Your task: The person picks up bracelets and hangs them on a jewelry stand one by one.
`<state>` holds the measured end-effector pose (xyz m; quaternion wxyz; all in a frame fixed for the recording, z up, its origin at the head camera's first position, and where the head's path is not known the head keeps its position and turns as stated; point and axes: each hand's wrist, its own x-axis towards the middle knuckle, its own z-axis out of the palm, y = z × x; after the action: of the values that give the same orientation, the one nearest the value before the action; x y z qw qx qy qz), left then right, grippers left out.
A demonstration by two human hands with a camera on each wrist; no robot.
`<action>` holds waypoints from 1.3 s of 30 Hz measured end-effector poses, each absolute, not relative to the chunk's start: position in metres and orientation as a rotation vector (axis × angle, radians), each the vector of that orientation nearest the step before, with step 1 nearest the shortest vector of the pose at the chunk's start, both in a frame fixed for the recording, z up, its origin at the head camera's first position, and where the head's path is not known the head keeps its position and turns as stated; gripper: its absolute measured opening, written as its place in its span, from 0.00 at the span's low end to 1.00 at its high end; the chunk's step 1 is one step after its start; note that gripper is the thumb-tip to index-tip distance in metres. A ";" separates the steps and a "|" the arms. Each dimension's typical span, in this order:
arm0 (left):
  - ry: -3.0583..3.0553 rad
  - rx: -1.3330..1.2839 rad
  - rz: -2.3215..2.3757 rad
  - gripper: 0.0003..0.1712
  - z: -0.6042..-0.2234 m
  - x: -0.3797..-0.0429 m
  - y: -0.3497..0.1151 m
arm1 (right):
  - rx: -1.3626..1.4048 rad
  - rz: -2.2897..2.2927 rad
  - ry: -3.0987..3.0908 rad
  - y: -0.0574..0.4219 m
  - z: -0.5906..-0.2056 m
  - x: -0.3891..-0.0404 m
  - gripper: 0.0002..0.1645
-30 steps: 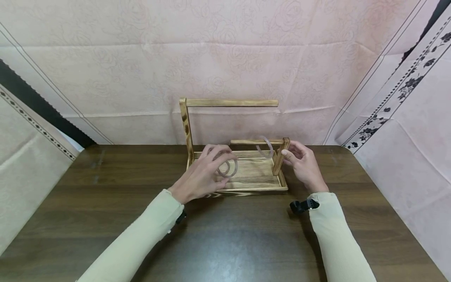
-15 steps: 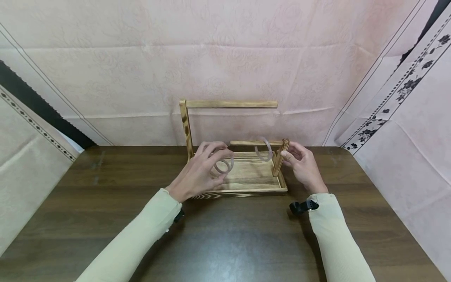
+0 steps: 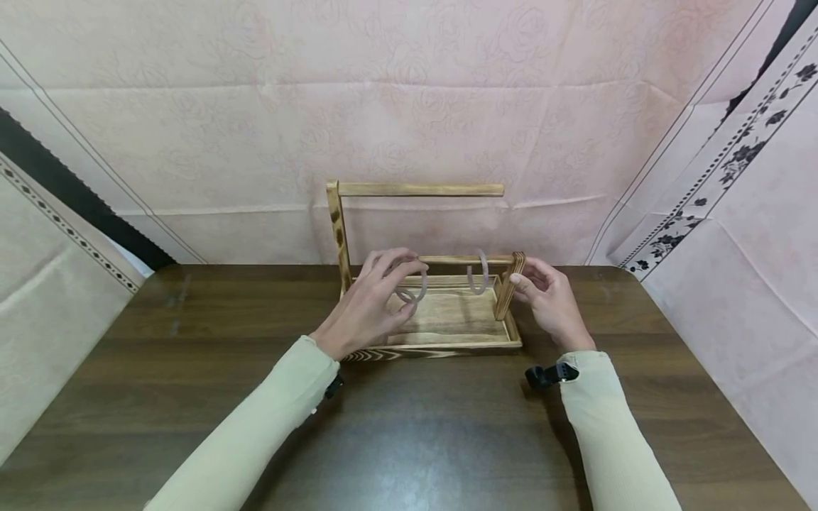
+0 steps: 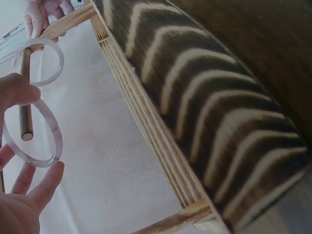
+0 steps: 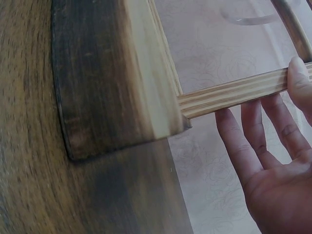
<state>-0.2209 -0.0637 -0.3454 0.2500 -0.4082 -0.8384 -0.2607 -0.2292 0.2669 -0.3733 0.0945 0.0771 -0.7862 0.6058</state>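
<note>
My left hand (image 3: 373,301) pinches a clear, pale bangle (image 4: 59,139) between thumb and fingers at the left end of the lower wooden rod (image 3: 450,260). In the left wrist view, the rod's free end shows within the bangle's outline. A second clear bangle (image 3: 484,271) hangs on the rod farther right, near the post. My right hand (image 3: 554,305) grips the short wooden post (image 5: 234,92), thumb on one side and fingers on the other. Both rods belong to a wooden display stand (image 3: 460,346) with a tray base.
Above the left hand, the stand's taller post (image 3: 337,227) carries the upper rod (image 3: 422,189), which has a free right end. The stand sits near the back edge of the brown table (image 3: 422,433). Pale patterned cloth (image 3: 409,128) hangs close behind.
The left hand has risen slightly, and its bangle has turned and come up to the rod's end. The hanging bangle has turned a little on the rod. My right hand stays on the post.
</note>
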 end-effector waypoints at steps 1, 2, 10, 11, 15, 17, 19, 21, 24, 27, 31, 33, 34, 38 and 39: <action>-2.285 -1.107 -0.711 0.32 -0.345 -0.221 -0.063 | 0.229 1.794 -2.334 0.267 -0.373 -0.229 0.20; -2.285 -1.105 -0.712 0.32 -0.345 -0.222 -0.062 | 0.230 1.792 -2.337 0.267 -0.373 -0.229 0.20; -2.298 -1.108 -0.734 0.37 -0.344 -0.225 -0.054 | 0.226 1.778 -2.347 0.267 -0.372 -0.228 0.21; -2.301 -1.111 -0.737 0.37 -0.343 -0.225 -0.053 | 0.226 1.777 -2.347 0.267 -0.372 -0.228 0.21; -2.311 -1.122 -0.753 0.37 -0.343 -0.226 -0.049 | 0.231 1.774 -2.346 0.267 -0.372 -0.229 0.20; -2.316 -1.125 -0.761 0.37 -0.343 -0.226 -0.047 | 0.231 1.772 -2.347 0.267 -0.372 -0.229 0.20; -2.315 -1.126 -0.768 0.37 -0.343 -0.226 -0.045 | 0.229 1.768 -2.349 0.267 -0.371 -0.229 0.21; -2.317 -1.126 -0.768 0.37 -0.343 -0.227 -0.043 | 0.222 1.765 -2.353 0.267 -0.372 -0.229 0.22; -2.319 -1.123 -0.764 0.37 -0.343 -0.228 -0.039 | 0.210 1.764 -2.360 0.267 -0.372 -0.229 0.23; -2.326 -1.116 -0.753 0.37 -0.344 -0.229 -0.036 | 0.203 1.764 -2.364 0.267 -0.372 -0.228 0.23; -2.338 -1.112 -0.746 0.37 -0.343 -0.230 -0.032 | 0.204 1.757 -2.370 0.267 -0.371 -0.228 0.24; -2.347 -1.117 -0.752 0.37 -0.343 -0.230 -0.030 | 0.195 1.752 -2.376 0.267 -0.372 -0.228 0.24; -2.352 -1.118 -0.756 0.37 -0.343 -0.230 -0.029 | 0.193 1.751 -2.378 0.267 -0.372 -0.228 0.23; -2.375 -1.119 -0.764 0.37 -0.342 -0.229 -0.026 | 0.207 1.754 -2.368 0.268 -0.373 -0.229 0.23; -2.380 -1.118 -0.765 0.37 -0.342 -0.229 -0.025 | 0.211 1.755 -2.364 0.268 -0.373 -0.229 0.22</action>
<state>-0.2294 -0.0254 -0.3420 0.2003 -0.4000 -0.8514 -0.2737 -0.2289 0.2677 -0.3729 0.0949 0.0713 -0.7972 0.5919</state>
